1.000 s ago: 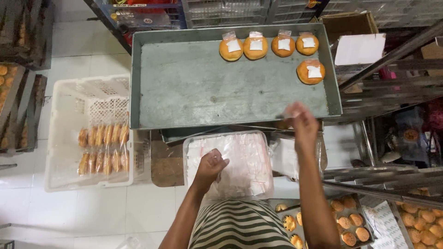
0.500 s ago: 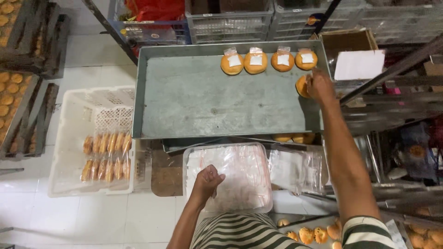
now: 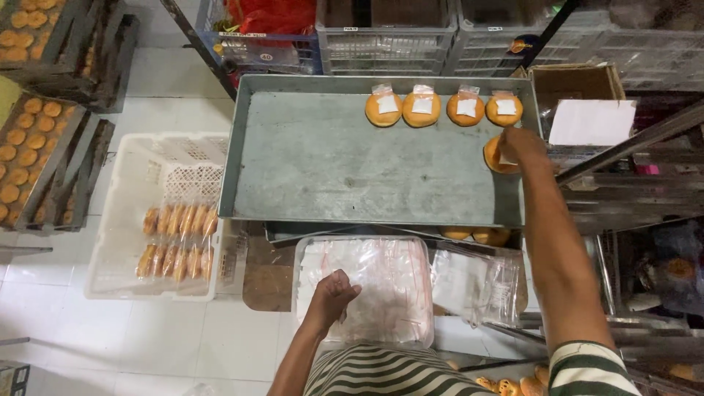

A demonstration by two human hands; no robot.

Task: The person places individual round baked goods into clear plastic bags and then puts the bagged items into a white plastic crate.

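Little has shifted since half a second ago: right hand (image 3: 519, 144) remains on the fifth bun (image 3: 496, 155) at the metal tray's (image 3: 352, 169) right edge, fingers closed over it, just below the row of four buns (image 3: 444, 108) topped with white sachets. Left hand (image 3: 335, 292), loosely curled, fingertips resting on the stack of clear plastic bags (image 3: 381, 290) in front of the tray. White crate (image 3: 158, 213) of bagged buns sits left of the tray, on the tiled floor.

Right hand (image 3: 522, 143) grips bun (image 3: 493, 155) on tray (image 3: 330, 169).
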